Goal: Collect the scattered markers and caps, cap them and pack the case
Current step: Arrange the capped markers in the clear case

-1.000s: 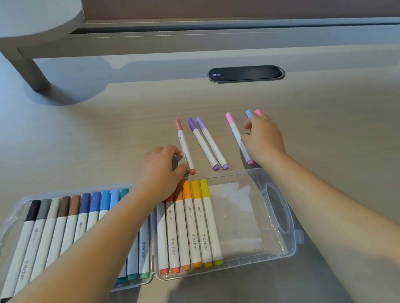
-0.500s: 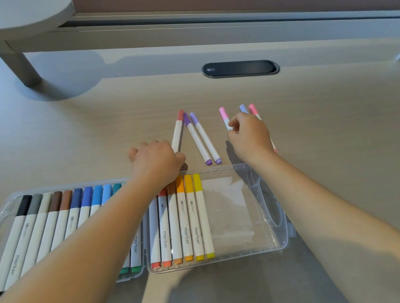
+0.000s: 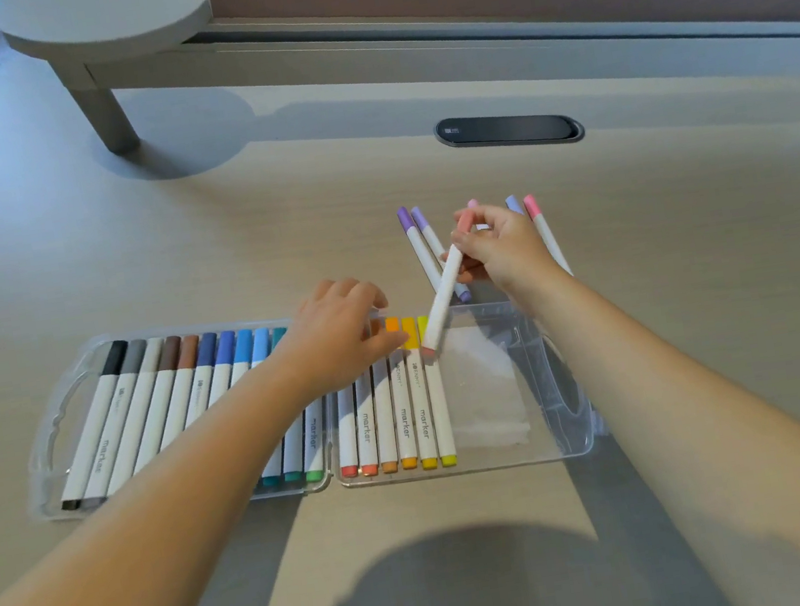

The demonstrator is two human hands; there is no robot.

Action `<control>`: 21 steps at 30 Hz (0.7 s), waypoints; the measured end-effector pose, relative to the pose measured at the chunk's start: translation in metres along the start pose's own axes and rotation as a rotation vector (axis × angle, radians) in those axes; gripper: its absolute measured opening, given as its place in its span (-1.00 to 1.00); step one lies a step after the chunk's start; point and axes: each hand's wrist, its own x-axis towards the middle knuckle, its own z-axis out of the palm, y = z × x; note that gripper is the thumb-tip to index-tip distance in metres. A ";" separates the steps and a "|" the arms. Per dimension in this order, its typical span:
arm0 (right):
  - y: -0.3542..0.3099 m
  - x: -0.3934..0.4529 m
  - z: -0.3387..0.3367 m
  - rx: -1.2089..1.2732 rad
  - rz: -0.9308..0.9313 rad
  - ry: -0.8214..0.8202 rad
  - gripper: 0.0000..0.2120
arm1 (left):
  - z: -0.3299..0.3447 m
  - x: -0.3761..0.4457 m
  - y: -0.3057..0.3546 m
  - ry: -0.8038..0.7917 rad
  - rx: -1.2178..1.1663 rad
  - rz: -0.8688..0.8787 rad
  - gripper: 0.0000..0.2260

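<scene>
An open clear plastic case (image 3: 540, 455) lies on the desk, its two halves holding rows of capped markers. My right hand (image 3: 504, 248) grips a salmon-capped marker (image 3: 443, 296) that tilts down, its lower end over the case beside the yellow marker (image 3: 437, 401). My left hand (image 3: 341, 337) rests palm down on the markers at the case's hinge, fingers spread. Behind the case lie two purple markers (image 3: 418, 248) and a pink marker (image 3: 544, 234). A lavender-blue cap (image 3: 513, 205) and a pale pink cap (image 3: 472, 203) poke out behind my right hand.
A dark oval cable grommet (image 3: 509, 129) sits in the desk behind the markers. A grey raised shelf on a round leg (image 3: 102, 113) stands at the back left, with a partition wall behind it. The right half of the case has bare room past the yellow marker.
The salmon marker has left the desk: my left hand picked it up and it is now in my right hand, tilted over the case. My left hand has dropped onto the packed markers.
</scene>
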 end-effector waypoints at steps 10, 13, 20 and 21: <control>0.026 -0.029 0.003 -0.249 0.064 -0.211 -0.86 | 0.019 -0.022 0.002 -0.034 0.029 -0.019 -0.43; 0.030 -0.030 0.004 -0.291 0.011 -0.179 -0.80 | 0.023 -0.024 0.001 -0.012 0.036 -0.024 -0.43; 0.032 -0.029 -0.008 -0.426 -0.113 0.055 -0.76 | 0.031 -0.019 0.007 -0.046 0.084 -0.025 -0.36; 0.033 -0.027 -0.013 -0.461 -0.123 0.101 -0.77 | 0.033 -0.018 0.009 -0.059 0.098 -0.020 -0.34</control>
